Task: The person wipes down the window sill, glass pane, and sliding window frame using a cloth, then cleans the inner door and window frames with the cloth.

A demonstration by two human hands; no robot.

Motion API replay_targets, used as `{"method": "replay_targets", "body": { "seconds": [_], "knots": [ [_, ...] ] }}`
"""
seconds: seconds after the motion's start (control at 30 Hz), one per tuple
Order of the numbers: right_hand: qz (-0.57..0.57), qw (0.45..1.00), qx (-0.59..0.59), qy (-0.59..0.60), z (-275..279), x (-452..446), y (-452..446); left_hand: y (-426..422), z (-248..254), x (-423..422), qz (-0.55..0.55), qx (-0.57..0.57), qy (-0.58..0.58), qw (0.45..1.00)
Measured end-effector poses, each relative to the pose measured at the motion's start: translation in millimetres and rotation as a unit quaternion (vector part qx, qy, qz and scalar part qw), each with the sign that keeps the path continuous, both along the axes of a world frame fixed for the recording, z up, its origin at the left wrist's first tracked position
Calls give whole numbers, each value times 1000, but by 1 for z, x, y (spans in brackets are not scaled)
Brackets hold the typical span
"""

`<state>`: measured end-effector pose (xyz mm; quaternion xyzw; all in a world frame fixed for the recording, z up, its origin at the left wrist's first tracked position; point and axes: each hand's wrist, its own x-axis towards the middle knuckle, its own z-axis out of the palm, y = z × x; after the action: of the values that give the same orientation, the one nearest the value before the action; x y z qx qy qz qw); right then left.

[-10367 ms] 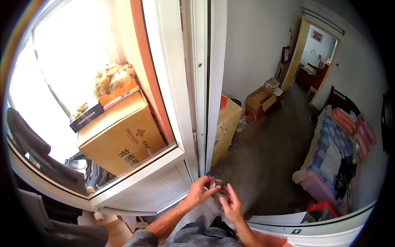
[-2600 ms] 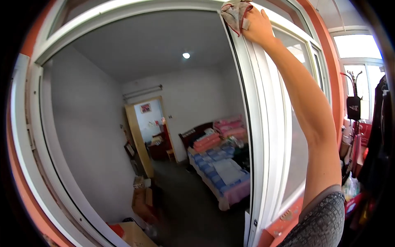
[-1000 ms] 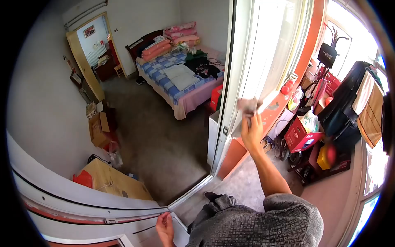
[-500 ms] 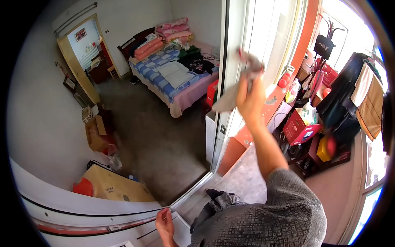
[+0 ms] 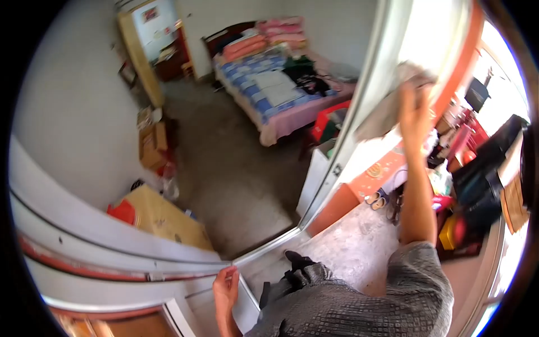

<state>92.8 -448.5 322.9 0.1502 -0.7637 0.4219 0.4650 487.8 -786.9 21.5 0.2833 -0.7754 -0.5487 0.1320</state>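
My right hand [image 5: 414, 112] is raised and closed around a grey cloth [image 5: 380, 117]. The cloth spreads over the bright glass and the white door frame [image 5: 359, 135], with a loose corner hanging to the left. Low on the left, my left hand [image 5: 225, 285] is at the edge of the white door panel [image 5: 193, 289], its fingers curled together. Whether those fingers grip anything I cannot make out.
Beyond the doorway stands a bed [image 5: 281, 115] with folded bedding and clothes. A wooden cabinet [image 5: 168, 219] and a cardboard box [image 5: 151, 146] line the left wall. Shoes [image 5: 377, 199], bags and hanging clothes [image 5: 488, 163] are at the right. The door track [image 5: 269, 247] crosses the floor.
My right hand and the cloth have moved right in view, and the cloth lies more spread out. The camera view has turned, shifting the room. My left hand keeps about the same place.
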Motion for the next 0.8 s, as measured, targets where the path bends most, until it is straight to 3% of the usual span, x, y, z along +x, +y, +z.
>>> {"method": "replay_targets", "body": {
  "seconds": [0.07, 0.13, 0.3, 0.4, 0.47, 0.6, 0.7, 0.8],
  "knots": [
    [-18, 995, -8, 99, 37, -14, -11, 2, 3, 3, 19, 14, -6, 1000],
    [-80, 986, 1, 145, 25, -18, -17, 5, -10, 8, 18, 26, -8, 999],
    [-44, 993, 78, 81, -127, 2, -30, 15, -42, 15, 7, 34, -26, 999],
    [35, 992, 31, -119, -233, 27, -27, 16, -27, 7, 2, 36, -29, 999],
    [165, 908, -46, -383, -293, 51, -20, 12, -22, -6, 16, 23, -33, 999],
    [367, 795, -115, -469, -286, 102, -98, 3, -7, -46, 30, 17, -37, 999],
    [416, 635, -257, -598, -265, 100, -151, -8, -27, -86, 50, 218, -28, 974],
    [525, 434, -323, -657, -252, 79, -174, -14, -34, -132, 58, 498, -16, 865]
  ]
}}
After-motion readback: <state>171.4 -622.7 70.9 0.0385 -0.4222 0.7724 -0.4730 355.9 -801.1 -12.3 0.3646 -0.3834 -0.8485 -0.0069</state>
